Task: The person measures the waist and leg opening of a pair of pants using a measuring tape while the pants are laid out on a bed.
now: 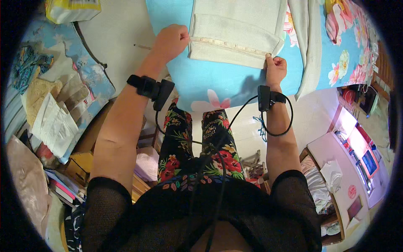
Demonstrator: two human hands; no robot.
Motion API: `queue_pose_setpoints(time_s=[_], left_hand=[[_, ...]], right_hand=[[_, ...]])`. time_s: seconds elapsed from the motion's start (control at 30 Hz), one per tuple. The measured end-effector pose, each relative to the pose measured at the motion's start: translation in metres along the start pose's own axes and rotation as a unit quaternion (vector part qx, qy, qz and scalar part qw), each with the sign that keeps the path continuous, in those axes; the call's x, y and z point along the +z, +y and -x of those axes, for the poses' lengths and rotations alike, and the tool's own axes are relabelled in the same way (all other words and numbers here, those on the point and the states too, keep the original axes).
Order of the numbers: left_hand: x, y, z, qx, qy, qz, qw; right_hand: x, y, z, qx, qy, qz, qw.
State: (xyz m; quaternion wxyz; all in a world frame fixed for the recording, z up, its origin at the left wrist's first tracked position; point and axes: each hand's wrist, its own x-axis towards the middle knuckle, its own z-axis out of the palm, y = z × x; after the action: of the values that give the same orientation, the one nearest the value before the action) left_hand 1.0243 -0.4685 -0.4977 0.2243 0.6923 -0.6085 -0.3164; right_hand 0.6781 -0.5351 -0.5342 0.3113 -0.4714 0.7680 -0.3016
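A cream knit garment (233,26) lies flat on a blue floral cloth (217,75), its lower band folded or doubled over. Across that band runs a pale tape measure (229,45), stretched almost straight and sloping slightly down to the right. My left hand (172,41) closes on the tape's left end, just off the garment's left edge. At the band's right edge, my right hand (276,66) pinches the tape between thumb and finger. A long cream sleeve or strip (310,50) hangs over the cloth's front edge on the right. Each wrist wears a strapped black device.
Black cables (222,148) from the wrist devices loop before my body. On the left, folded cloths (55,116) lie on a blue floral surface. A pink and yellow cloth (337,23) sits at the upper right. A pale cabinet (333,151) stands lower right; a plastic-wrapped pack (74,11) is upper left.
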Motion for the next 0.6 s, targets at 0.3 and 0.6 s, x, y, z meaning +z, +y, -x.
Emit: queue_pose_setpoints(time_s=[0.3, 0.6], left_hand=[[-0.008, 0.019, -0.007, -0.071, -0.031, 0.020, 0.997], [-0.010, 0.023, -0.014, -0.114, -0.027, 0.014, 0.993]], right_hand=[[0.000, 0.008, -0.002, -0.019, -0.008, -0.062, 0.998], [0.004, 0.011, -0.002, -0.008, -0.014, -0.048, 0.999]])
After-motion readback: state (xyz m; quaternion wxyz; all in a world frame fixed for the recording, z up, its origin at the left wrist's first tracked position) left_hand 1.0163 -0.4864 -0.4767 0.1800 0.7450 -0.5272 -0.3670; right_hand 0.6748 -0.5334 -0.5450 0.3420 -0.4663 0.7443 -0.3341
